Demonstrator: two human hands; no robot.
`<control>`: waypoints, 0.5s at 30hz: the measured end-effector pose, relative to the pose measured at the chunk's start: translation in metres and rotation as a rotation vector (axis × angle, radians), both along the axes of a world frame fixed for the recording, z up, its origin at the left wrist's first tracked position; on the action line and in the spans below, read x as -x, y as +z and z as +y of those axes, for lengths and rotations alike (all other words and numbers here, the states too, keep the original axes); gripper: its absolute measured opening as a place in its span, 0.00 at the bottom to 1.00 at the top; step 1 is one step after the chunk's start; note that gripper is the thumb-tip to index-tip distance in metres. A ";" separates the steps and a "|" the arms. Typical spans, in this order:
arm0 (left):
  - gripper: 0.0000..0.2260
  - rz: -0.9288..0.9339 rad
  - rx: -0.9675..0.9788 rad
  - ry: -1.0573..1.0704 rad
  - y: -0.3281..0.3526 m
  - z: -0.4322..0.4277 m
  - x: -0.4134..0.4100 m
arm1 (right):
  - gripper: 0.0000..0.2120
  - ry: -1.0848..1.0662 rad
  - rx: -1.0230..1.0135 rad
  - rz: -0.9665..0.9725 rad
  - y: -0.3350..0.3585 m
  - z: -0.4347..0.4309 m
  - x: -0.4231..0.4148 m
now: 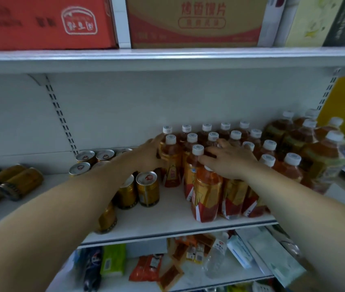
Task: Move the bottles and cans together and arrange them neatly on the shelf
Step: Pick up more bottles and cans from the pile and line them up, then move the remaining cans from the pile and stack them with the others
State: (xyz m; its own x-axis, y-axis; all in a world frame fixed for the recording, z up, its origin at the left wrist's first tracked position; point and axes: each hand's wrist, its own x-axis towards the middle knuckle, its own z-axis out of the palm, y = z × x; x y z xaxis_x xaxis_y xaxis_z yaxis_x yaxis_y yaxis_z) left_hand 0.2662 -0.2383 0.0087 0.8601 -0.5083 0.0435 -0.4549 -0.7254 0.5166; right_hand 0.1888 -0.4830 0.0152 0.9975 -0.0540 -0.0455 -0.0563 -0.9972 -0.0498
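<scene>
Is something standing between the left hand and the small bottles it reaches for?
Nothing visible does. The left hand passes above the standing cans, and its fingers touch the leftmost small bottles.

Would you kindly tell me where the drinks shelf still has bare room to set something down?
Bare shelf shows in front, between the standing cans and the front bottle, and further left between the standing cans and the lying cans. The bottles on the right stand packed.
</scene>
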 end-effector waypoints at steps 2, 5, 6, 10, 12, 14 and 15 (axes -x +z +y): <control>0.38 -0.007 -0.080 0.019 -0.002 0.022 0.014 | 0.47 -0.009 -0.060 0.059 0.007 -0.001 0.000; 0.32 0.027 -0.119 0.018 -0.001 0.057 0.028 | 0.52 -0.022 -0.099 0.111 0.026 0.007 0.001; 0.31 0.023 -0.133 0.026 0.001 0.069 0.032 | 0.51 -0.028 -0.085 0.097 0.032 0.014 0.000; 0.24 0.002 -0.136 0.073 0.014 0.124 0.055 | 0.44 0.049 -0.095 -0.018 0.046 0.071 -0.006; 0.24 -0.017 -0.114 0.120 0.019 0.159 0.071 | 0.41 0.140 -0.081 -0.054 0.054 0.118 -0.015; 0.28 -0.019 -0.121 0.208 0.021 0.200 0.088 | 0.42 0.178 -0.061 -0.057 0.061 0.174 -0.023; 0.29 -0.026 -0.142 0.251 0.022 0.224 0.096 | 0.42 0.199 -0.055 -0.056 0.064 0.205 -0.026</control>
State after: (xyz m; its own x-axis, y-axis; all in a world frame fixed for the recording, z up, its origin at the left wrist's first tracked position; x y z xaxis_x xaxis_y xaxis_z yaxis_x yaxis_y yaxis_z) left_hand 0.1698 -0.0147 0.0309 0.9594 -0.2818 0.0105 -0.2632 -0.8813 0.3924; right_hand 0.2148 -0.2779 0.0788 0.9892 0.1457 0.0128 0.1462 -0.9840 -0.1021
